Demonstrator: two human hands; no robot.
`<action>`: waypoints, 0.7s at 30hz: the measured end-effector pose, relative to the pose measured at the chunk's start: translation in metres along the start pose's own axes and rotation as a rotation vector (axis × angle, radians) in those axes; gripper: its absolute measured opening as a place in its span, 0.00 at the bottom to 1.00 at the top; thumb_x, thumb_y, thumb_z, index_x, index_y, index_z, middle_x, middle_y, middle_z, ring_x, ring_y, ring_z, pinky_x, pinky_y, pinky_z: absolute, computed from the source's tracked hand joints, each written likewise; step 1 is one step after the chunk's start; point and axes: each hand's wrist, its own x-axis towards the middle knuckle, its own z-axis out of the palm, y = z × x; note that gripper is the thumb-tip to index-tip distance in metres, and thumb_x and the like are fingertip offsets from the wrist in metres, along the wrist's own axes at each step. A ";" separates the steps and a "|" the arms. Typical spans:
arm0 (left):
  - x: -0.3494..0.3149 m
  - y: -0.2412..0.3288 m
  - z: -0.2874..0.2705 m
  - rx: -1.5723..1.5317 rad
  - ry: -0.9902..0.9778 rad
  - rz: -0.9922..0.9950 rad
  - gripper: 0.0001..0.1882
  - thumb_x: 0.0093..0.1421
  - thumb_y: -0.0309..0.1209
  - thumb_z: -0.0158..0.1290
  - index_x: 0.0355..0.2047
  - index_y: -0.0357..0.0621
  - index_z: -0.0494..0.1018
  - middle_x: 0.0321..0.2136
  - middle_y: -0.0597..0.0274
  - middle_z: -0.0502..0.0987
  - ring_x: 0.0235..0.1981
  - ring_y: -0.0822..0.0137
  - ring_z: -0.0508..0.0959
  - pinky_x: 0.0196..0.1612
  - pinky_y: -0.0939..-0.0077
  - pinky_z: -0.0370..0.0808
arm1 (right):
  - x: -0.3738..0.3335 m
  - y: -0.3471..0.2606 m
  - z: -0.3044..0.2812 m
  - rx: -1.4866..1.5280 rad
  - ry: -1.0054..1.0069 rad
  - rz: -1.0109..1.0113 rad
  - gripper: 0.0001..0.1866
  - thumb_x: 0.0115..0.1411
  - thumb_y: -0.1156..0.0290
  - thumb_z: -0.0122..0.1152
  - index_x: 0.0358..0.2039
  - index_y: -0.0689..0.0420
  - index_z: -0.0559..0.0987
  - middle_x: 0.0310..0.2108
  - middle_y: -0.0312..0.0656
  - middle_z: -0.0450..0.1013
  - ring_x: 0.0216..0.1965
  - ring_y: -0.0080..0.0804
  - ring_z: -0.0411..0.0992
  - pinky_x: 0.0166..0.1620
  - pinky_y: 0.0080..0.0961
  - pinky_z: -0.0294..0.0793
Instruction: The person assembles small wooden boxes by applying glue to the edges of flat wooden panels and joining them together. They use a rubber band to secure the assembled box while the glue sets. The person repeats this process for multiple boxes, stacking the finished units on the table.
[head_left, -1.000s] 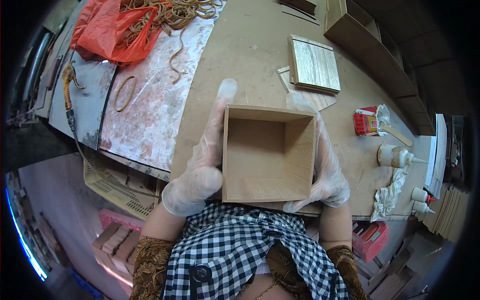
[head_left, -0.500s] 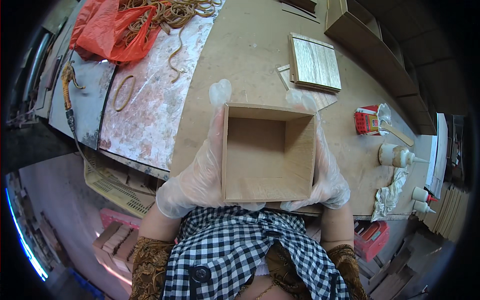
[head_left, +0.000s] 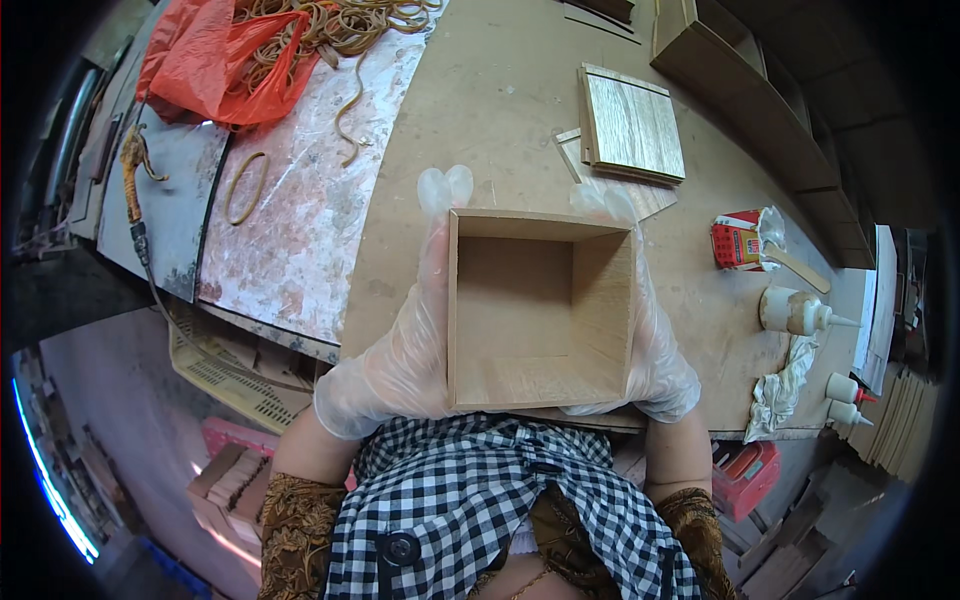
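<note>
An open-topped wooden box [head_left: 515,290] of brown board is held at the table's near edge, its hollow facing me. My left hand [head_left: 405,335], in a clear plastic glove, presses along the box's left side. On the right side my right hand [head_left: 660,345], gloved the same way, grips the opposite wall. Fingertips of both gloves stick out past the far corners; the fingers behind the box are hidden. Beyond it lies a stack of wood-grained panels [head_left: 633,125], with a thinner panel [head_left: 655,200] partly under it.
To the right stand a red container [head_left: 737,240] with a flat wooden stick [head_left: 797,268], a white glue bottle [head_left: 792,310], a crumpled cloth [head_left: 782,390] and two small bottles. Rubber bands [head_left: 345,30] spill from a red bag [head_left: 215,70] at far left. Long wooden frames [head_left: 750,120] line the far right.
The box has shifted very slightly right and nearer to me. The left glove's fingertips have spread apart a little. Both hands keep their hold.
</note>
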 end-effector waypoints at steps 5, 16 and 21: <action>0.001 0.000 0.001 -0.011 0.016 0.003 0.80 0.34 0.44 0.75 0.67 0.39 0.21 0.69 0.40 0.42 0.69 0.47 0.50 0.69 0.57 0.49 | -0.001 -0.001 0.000 0.037 -0.003 0.016 0.89 0.11 0.58 0.88 0.70 0.57 0.34 0.68 0.43 0.50 0.66 0.36 0.54 0.68 0.37 0.55; 0.003 -0.004 0.003 -0.024 0.023 0.017 0.78 0.35 0.43 0.75 0.68 0.40 0.23 0.68 0.41 0.41 0.69 0.47 0.49 0.69 0.56 0.49 | -0.002 0.000 0.003 0.109 0.019 0.086 0.87 0.13 0.57 0.88 0.70 0.59 0.36 0.67 0.44 0.52 0.65 0.37 0.57 0.67 0.37 0.57; 0.003 -0.005 0.003 -0.025 0.027 0.024 0.77 0.35 0.42 0.75 0.68 0.40 0.23 0.68 0.41 0.41 0.69 0.47 0.49 0.69 0.56 0.49 | 0.001 0.002 0.004 0.125 0.041 0.000 0.86 0.14 0.58 0.88 0.70 0.60 0.37 0.67 0.45 0.53 0.65 0.37 0.56 0.67 0.37 0.58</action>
